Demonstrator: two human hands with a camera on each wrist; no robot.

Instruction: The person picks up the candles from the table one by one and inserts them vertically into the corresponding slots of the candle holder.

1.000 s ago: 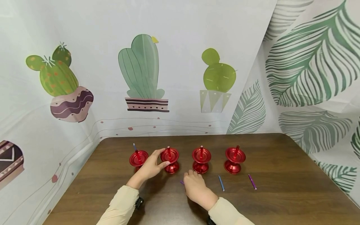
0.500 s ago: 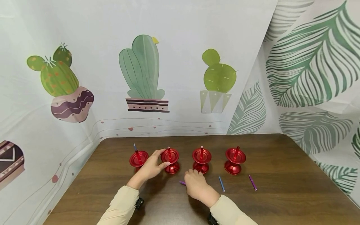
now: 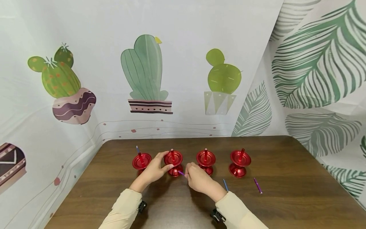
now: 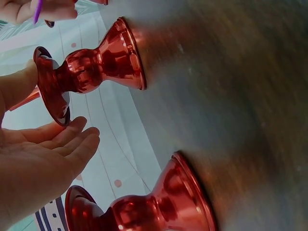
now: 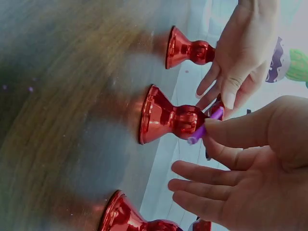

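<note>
Second from the left in a row stands a shiny red candle holder point(image 3: 178, 156), upright on the table. My left hand point(image 3: 154, 168) holds its dish between thumb and fingers; the left wrist view shows the thumb at one side of the dish point(image 4: 44, 72) and the fingers at the other. My right hand point(image 3: 200, 178) pinches a thin purple candle point(image 5: 198, 135) between thumb and index finger, its other fingers stretched out. In the head view the candle point(image 3: 181, 173) appears in front of this holder's base, tilted. A red tube point(image 3: 172, 155) rises from the dish.
The leftmost red holder point(image 3: 146, 158) carries a thin blue candle point(image 3: 138, 149) in its tube. Two more red holders stand to the right, a third point(image 3: 211, 157) and a rightmost one point(image 3: 238, 171). A blue candle point(image 3: 225, 183) and another purple candle point(image 3: 258, 185) lie on the table point(image 3: 291, 197).
My right hand has lifted the purple candle off the table and moved it up and left toward the second holder. My left hand has stayed on that holder.
</note>
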